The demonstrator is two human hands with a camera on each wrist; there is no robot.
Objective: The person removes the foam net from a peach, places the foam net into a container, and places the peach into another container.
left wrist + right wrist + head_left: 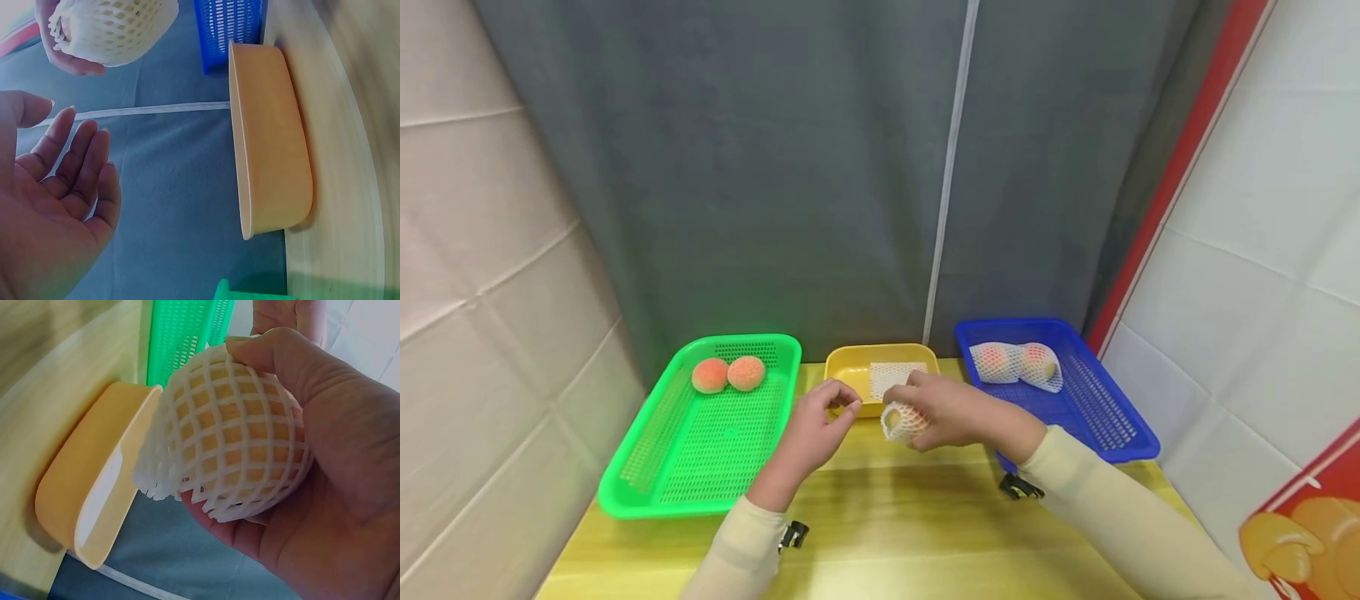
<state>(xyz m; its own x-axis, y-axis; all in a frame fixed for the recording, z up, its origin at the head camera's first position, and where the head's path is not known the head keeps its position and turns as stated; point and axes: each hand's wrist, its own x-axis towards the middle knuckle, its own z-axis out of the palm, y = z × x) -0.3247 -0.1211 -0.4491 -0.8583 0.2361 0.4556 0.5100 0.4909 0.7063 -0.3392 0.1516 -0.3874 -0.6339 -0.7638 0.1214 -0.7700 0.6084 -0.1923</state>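
Observation:
A peach in a white foam net (901, 422) is gripped in my right hand (957, 412), lifted just in front of the yellow bin (842, 360). The right wrist view has this netted peach (231, 431) close up, thumb on one side and fingers underneath. My left hand (816, 429) is held to the left of it, apart from it and with nothing in its grasp. In the left wrist view the left hand's fingers (81, 162) are loosely bent, palm showing. Inside the yellow bin lies flat white foam netting (891, 377).
At left, a green basket (722, 450) holds two bare peaches (710, 376). At right, a blue basket (1097, 408) holds two peaches in white nets (996, 363). All stand on a wooden table (910, 533), with a grey curtain (760, 167) behind.

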